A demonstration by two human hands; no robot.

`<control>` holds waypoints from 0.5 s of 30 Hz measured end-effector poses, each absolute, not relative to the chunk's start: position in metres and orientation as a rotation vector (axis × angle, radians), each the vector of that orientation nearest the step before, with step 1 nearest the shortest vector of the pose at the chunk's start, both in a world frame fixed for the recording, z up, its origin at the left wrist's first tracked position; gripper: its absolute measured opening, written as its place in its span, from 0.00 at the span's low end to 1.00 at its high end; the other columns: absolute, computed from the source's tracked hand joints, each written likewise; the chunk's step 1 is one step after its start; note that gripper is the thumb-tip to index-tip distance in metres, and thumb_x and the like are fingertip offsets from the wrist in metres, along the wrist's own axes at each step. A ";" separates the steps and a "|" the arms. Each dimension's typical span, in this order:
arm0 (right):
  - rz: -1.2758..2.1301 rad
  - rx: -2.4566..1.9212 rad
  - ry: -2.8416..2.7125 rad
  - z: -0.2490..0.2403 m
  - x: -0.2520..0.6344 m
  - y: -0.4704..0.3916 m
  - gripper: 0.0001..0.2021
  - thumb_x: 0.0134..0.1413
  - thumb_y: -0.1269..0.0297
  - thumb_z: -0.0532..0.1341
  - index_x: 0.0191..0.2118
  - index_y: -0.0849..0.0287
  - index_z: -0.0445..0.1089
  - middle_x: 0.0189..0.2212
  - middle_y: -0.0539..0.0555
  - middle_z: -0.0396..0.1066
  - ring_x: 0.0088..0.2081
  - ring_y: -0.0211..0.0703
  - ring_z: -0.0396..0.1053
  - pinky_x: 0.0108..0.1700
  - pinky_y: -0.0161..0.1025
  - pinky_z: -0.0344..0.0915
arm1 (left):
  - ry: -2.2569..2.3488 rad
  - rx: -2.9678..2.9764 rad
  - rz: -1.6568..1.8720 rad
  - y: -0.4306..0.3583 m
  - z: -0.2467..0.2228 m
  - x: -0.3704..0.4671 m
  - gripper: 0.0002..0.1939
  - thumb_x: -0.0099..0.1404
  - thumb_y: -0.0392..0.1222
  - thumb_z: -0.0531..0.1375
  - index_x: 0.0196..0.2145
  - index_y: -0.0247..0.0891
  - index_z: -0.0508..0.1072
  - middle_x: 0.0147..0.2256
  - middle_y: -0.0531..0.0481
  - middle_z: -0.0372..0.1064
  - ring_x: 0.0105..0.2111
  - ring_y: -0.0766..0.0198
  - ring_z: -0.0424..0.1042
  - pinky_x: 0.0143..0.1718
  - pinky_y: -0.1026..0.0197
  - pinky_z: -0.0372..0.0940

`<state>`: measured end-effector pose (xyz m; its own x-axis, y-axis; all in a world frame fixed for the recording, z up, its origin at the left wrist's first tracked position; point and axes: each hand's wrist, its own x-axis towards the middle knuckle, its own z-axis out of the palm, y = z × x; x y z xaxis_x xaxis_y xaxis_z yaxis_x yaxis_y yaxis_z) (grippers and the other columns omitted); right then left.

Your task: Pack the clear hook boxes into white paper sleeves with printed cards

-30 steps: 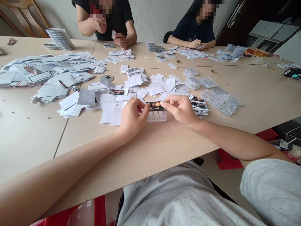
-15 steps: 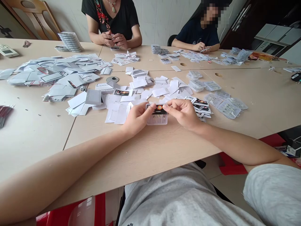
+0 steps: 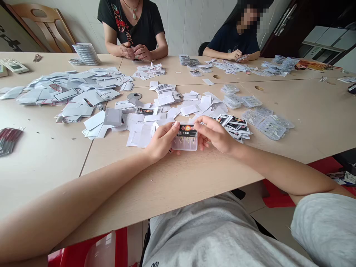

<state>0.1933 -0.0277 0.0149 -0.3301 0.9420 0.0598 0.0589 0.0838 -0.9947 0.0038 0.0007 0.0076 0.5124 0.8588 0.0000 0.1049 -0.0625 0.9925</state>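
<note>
A small clear plastic box [image 3: 185, 144] with a black printed card at its top and small pieces in its compartments is held above the near edge of the table. My left hand [image 3: 162, 140] grips its left side, thumb on the front. At the box's right edge is my right hand [image 3: 213, 134], its fingers apart, the index and thumb near the card's upper right corner. Whether they touch the box is hard to tell. Black printed cards [image 3: 237, 128] lie just beyond my right hand, and white cards [image 3: 140, 134] beyond my left.
Filled clear boxes [image 3: 269, 128] lie to the right. A large heap of white cards [image 3: 83, 87] covers the left side, near a tape roll [image 3: 134, 96]. Two people sit across the table [image 3: 125, 207], their hands over small items.
My right thumb and fingers have loosened from the card and spread at the box's right side. More of the card's print shows. The view has shifted slightly.
</note>
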 end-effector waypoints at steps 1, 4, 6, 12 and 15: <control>1.371 -1.062 -1.606 0.015 0.193 -0.029 0.15 0.54 0.51 0.60 0.38 0.58 0.63 0.20 0.46 0.70 0.16 0.33 0.65 0.17 0.29 0.55 | 0.867 1.538 0.766 0.001 0.007 0.004 0.21 0.65 0.59 0.50 0.33 0.36 0.65 0.18 0.53 0.65 0.13 0.68 0.65 0.13 0.67 0.55; 1.373 -1.078 -1.672 0.013 0.190 -0.033 0.17 0.54 0.55 0.61 0.45 0.60 0.64 0.19 0.45 0.69 0.15 0.32 0.64 0.17 0.29 0.60 | 0.863 1.568 0.801 0.003 0.006 0.004 0.20 0.66 0.58 0.50 0.33 0.36 0.63 0.19 0.55 0.63 0.14 0.69 0.64 0.14 0.68 0.58; 1.374 -1.042 -1.624 0.012 0.190 -0.034 0.18 0.55 0.56 0.61 0.48 0.61 0.63 0.19 0.46 0.69 0.15 0.34 0.66 0.17 0.29 0.61 | 0.858 1.560 0.846 0.004 0.006 0.005 0.19 0.65 0.57 0.52 0.33 0.36 0.63 0.21 0.55 0.61 0.17 0.70 0.64 0.16 0.68 0.62; 1.374 -1.007 -1.543 0.010 0.191 -0.035 0.16 0.55 0.58 0.61 0.45 0.62 0.64 0.18 0.47 0.70 0.15 0.34 0.67 0.15 0.28 0.60 | 0.790 1.555 0.804 0.008 0.003 0.004 0.19 0.65 0.56 0.53 0.29 0.36 0.62 0.24 0.54 0.60 0.23 0.71 0.61 0.22 0.67 0.66; 1.367 -1.001 -1.540 0.011 0.191 -0.036 0.16 0.55 0.59 0.61 0.46 0.62 0.64 0.18 0.46 0.70 0.15 0.34 0.67 0.15 0.27 0.61 | 0.772 1.573 0.797 0.008 0.003 0.003 0.19 0.65 0.56 0.53 0.30 0.36 0.63 0.23 0.54 0.61 0.22 0.70 0.64 0.22 0.67 0.65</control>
<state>0.1905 -0.0360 0.0107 -0.3417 0.9369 0.0735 0.0383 0.0921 -0.9950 0.0029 0.0080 0.0033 0.5527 0.8296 0.0792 0.0532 -0.1300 0.9901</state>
